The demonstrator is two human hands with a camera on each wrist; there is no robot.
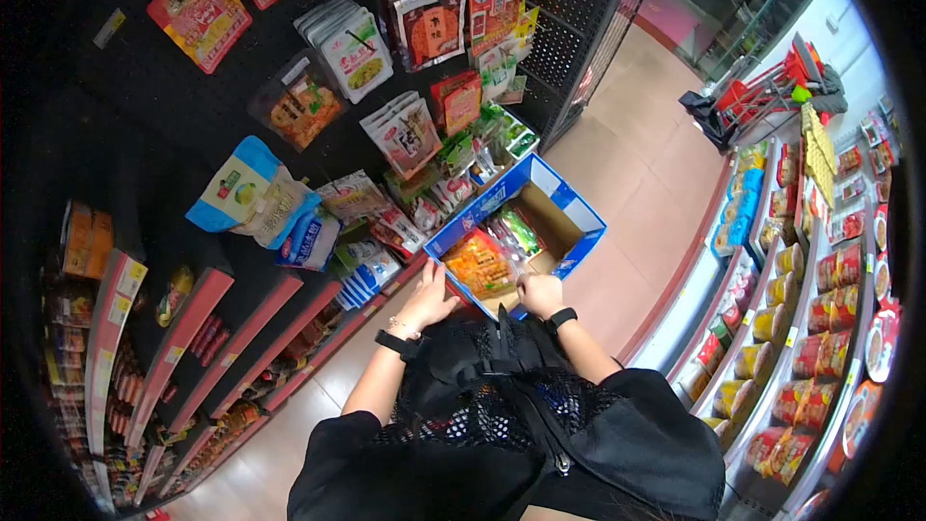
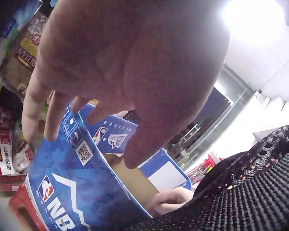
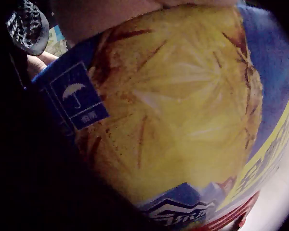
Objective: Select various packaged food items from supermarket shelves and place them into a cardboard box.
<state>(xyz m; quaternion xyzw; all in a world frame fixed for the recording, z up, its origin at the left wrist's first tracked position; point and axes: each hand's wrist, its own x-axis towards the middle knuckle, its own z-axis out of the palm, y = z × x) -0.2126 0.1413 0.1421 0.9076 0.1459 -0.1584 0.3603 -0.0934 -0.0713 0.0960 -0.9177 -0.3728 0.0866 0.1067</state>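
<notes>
A blue cardboard box (image 1: 571, 174) with an NBA logo stands in front of the person's body, its top uncovered. Inside lie an orange-red food packet (image 1: 479, 263) and a green-and-red packet (image 1: 516, 232). The right hand (image 1: 542, 295) grips the near rim of the box, fingers curled over it; the right wrist view shows the box's outer wall (image 3: 178, 110) close up. Beside the box's left corner, the left hand (image 1: 429, 301) has its fingers spread and holds nothing. In the left wrist view its fingers (image 2: 52, 118) hang in front of the box's printed side (image 2: 72, 163).
Left of the box, a black pegboard rack holds hanging food packets (image 1: 349, 53); a blue-and-white bag (image 1: 253, 195) stands out on a ledge. Red-edged shelves (image 1: 183, 328) run below. Across the tiled aisle (image 1: 637, 154) are stocked shelves (image 1: 810, 318) and a red cart (image 1: 762, 92).
</notes>
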